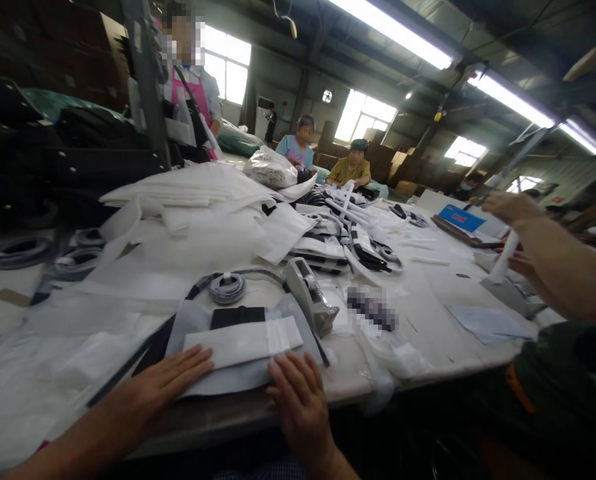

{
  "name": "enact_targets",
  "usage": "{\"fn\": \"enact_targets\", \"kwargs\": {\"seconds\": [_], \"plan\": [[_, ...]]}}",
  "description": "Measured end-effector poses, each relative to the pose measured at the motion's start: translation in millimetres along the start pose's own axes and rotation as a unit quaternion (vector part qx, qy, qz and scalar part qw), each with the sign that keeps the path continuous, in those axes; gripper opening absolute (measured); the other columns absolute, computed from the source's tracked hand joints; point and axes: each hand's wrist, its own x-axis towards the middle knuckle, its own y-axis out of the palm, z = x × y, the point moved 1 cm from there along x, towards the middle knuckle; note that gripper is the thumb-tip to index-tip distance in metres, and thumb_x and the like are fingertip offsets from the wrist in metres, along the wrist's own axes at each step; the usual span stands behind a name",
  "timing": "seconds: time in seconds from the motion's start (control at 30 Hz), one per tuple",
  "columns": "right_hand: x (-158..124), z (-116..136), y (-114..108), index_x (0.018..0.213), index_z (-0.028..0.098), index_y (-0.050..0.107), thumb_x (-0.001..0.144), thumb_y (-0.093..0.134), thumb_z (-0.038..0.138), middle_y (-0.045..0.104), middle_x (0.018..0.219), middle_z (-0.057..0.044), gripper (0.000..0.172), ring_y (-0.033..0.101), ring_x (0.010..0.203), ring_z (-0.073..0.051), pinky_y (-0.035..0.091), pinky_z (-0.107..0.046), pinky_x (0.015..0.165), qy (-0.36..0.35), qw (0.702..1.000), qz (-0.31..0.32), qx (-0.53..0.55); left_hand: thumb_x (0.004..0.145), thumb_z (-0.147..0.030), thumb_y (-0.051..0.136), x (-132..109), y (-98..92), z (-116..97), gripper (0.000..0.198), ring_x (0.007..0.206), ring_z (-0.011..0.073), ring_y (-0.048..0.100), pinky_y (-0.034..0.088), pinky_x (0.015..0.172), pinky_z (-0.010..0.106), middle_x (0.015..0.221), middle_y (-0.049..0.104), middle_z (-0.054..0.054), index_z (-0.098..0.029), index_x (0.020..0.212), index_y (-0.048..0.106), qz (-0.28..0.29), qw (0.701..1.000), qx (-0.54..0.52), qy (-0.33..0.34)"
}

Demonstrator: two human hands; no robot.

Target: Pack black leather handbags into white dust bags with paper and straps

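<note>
In front of me at the table edge lies a flat black item [238,316], perhaps a bag, with a dark strap; it is partly covered by pale grey sheeting [238,381]. A folded white strip [228,343] lies across it, its right end overlaid with a band of clear or white material. Flat on the strip's left end rest the outstretched fingers of my left hand [178,377]. My right hand [298,397] touches the near right edge, fingers slightly bent and apart, gripping nothing visible. Just behind are a coiled grey strap [227,287] and a grey tape dispenser [309,293].
White foam sheets [188,187] are stacked behind, beside wrapped straps and bags [323,247]. A metal post [147,80] rises at the left. A co-worker's arm [563,253] reaches in from the right, near a blue box [461,218]. Other people work across the table.
</note>
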Motion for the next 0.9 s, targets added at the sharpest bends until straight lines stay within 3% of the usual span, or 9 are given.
{"fn": "enact_targets", "kwargs": {"seconds": [0.1,0.2,0.27,0.33,0.43,0.47,0.6,0.73,0.9], "plan": [[-1.1,-8.6,-5.9,0.132,0.018,0.06,0.101,0.055,0.022,0.069,0.124,-0.01,0.031,0.059,0.126,-0.025,0.042,-0.048,0.113,0.054,0.998,-0.022,-0.004,0.091,0.0,0.035,-0.6,3.6,0.7,0.071,0.135,0.0142,0.052,0.046,0.109,0.029,0.151,0.052,-0.007,-0.039,0.15,0.04,-0.014,0.999,-0.01,-0.03],[7.8,-9.0,-12.0,0.128,0.019,0.062,0.101,0.054,0.018,0.072,0.119,-0.008,0.028,0.063,0.12,-0.023,0.038,-0.048,0.116,0.024,1.0,0.0,0.018,0.091,0.002,0.037,1.4,4.1,1.4,0.072,0.135,0.0131,0.052,0.045,0.11,0.027,0.149,0.054,-0.006,-0.037,0.151,0.04,-0.012,1.0,0.021,0.002],[27.3,-6.6,-13.4,0.126,0.021,0.062,0.1,0.053,0.012,0.073,0.117,-0.006,0.03,0.064,0.117,-0.022,0.038,-0.046,0.115,-0.02,0.997,0.024,0.064,0.091,0.001,0.04,4.3,1.1,0.4,0.069,0.136,0.0138,0.051,0.038,0.116,0.031,0.149,0.054,-0.004,-0.033,0.151,0.04,-0.013,0.997,0.059,0.041],[59.0,-5.4,-8.1,0.125,0.022,0.063,0.099,0.05,0.009,0.073,0.117,-0.005,0.031,0.063,0.117,-0.021,0.044,-0.041,0.11,-0.038,0.99,0.059,0.123,0.093,-0.002,0.041,7.2,-2.9,-2.4,0.063,0.138,0.0144,0.049,0.022,0.124,0.037,0.149,0.054,-0.003,-0.029,0.15,0.043,-0.027,0.991,0.109,0.07],[119.8,-7.9,19.7,0.124,0.021,0.065,0.099,0.052,0.015,0.07,0.122,-0.007,0.029,0.06,0.12,-0.022,0.046,-0.036,0.106,0.005,0.965,0.19,0.182,0.099,-0.007,0.038,8.5,-4.0,-8.9,0.052,0.14,0.0135,0.046,0.002,0.126,0.039,0.15,0.054,-0.004,-0.026,0.147,0.047,-0.054,0.98,0.172,0.082],[139.6,-9.4,34.2,0.126,0.021,0.065,0.099,0.053,0.017,0.069,0.125,-0.008,0.029,0.06,0.12,-0.022,0.045,-0.035,0.106,0.027,0.947,0.259,0.187,0.101,-0.008,0.035,7.9,-2.3,-11.0,0.05,0.14,0.0133,0.046,0.0,0.126,0.04,0.149,0.054,-0.004,-0.026,0.146,0.049,-0.065,0.978,0.182,0.076],[200.2,-12.9,98.1,0.118,0.021,0.07,0.097,0.06,0.029,0.074,0.115,-0.008,0.024,0.067,0.109,-0.024,0.05,-0.033,0.094,0.019,0.905,0.378,0.193,0.106,-0.016,0.027,3.3,9.3,-17.7,0.046,0.142,0.0156,0.043,0.005,0.127,0.044,0.146,0.058,-0.003,-0.026,0.143,0.053,-0.109,0.976,0.186,0.04],[219.3,-11.9,145.2,0.113,0.021,0.073,0.09,0.071,0.036,0.077,0.098,-0.004,0.028,0.07,0.094,-0.021,0.05,-0.026,0.08,0.009,0.864,0.453,0.217,0.107,-0.017,0.025,2.4,9.9,-22.9,0.046,0.144,0.0193,0.041,0.006,0.127,0.05,0.147,0.057,-0.004,-0.028,0.142,0.053,-0.118,0.973,0.196,0.017],[210.7,-13.7,166.1,0.09,0.017,0.075,0.083,0.079,0.042,0.07,0.075,0.002,0.026,0.063,0.071,-0.013,0.039,-0.02,0.059,0.049,0.853,0.457,0.249,0.109,-0.023,0.024,4.3,-3.5,-27.8,0.044,0.146,0.0198,0.037,0.009,0.127,0.051,0.149,0.055,-0.002,-0.029,0.144,0.051,-0.099,0.977,0.191,-0.004]]}}
